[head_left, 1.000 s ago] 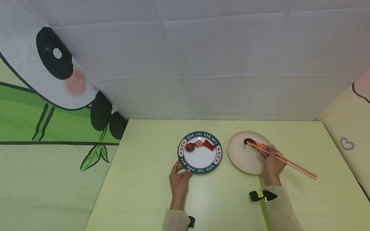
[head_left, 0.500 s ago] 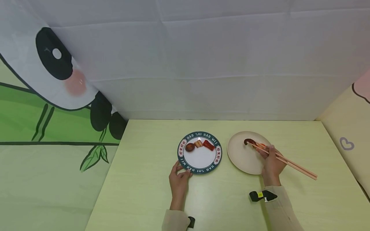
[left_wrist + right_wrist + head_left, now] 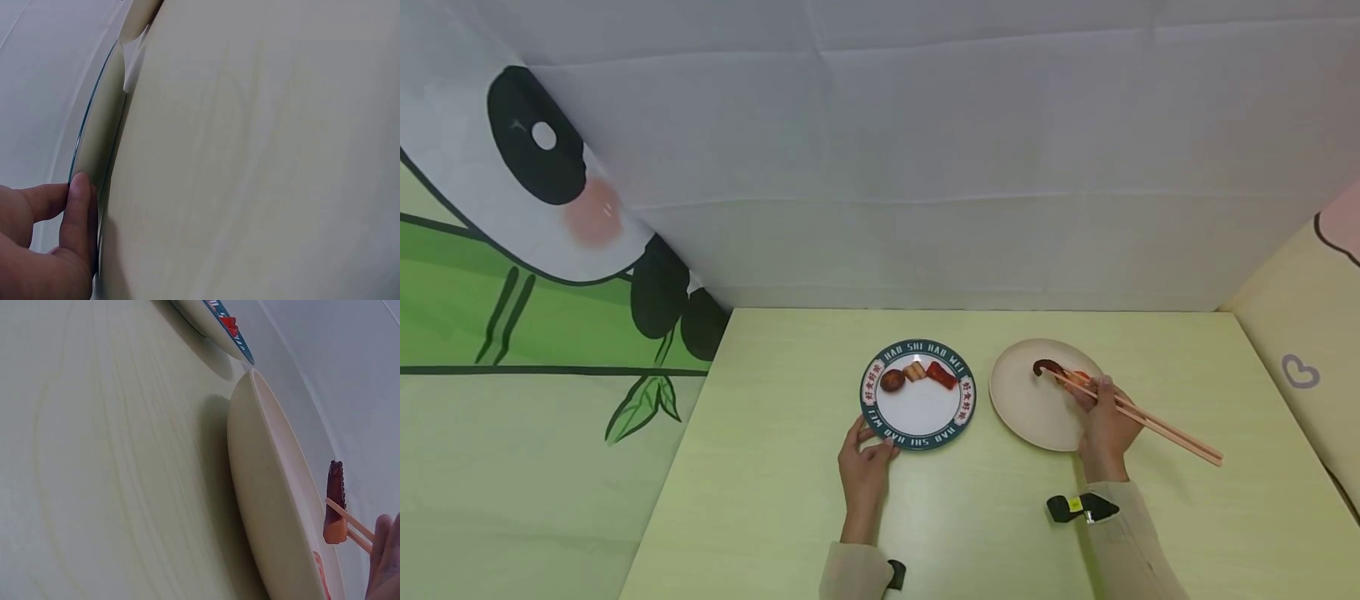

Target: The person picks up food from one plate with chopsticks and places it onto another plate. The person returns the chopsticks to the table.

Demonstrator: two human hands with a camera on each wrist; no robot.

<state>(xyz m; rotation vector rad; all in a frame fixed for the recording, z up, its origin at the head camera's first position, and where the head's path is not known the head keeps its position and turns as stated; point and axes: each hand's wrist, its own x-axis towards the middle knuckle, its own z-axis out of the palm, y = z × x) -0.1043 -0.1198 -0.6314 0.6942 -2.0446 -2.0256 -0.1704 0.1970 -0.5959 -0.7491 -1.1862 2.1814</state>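
My left hand [image 3: 865, 479] grips the near left rim of a green-rimmed plate [image 3: 917, 418], thumb and fingers at its edge in the left wrist view. On that plate lie a round brown piece [image 3: 892, 381], a small striped tan piece [image 3: 914, 371] and a red piece [image 3: 942, 375] of food. My right hand [image 3: 1108, 433] holds a pair of chopsticks [image 3: 1176, 433] over the beige plate [image 3: 1026, 408]. Their tips pinch a dark brown, curled, ridged food piece [image 3: 335, 487] with an orange end, raised above the plate's rim in the right wrist view.
A red food piece [image 3: 322, 575] lies in the beige plate, partly hidden. Both plates stand side by side on the pale yellow table [image 3: 760, 500]. A white cloth [image 3: 925, 167] hangs behind the table's far edge, and a printed panel [image 3: 512, 317] stands on the left.
Both hands, the plates and the chopsticks stay in place. Only the head view has shifted very slightly.
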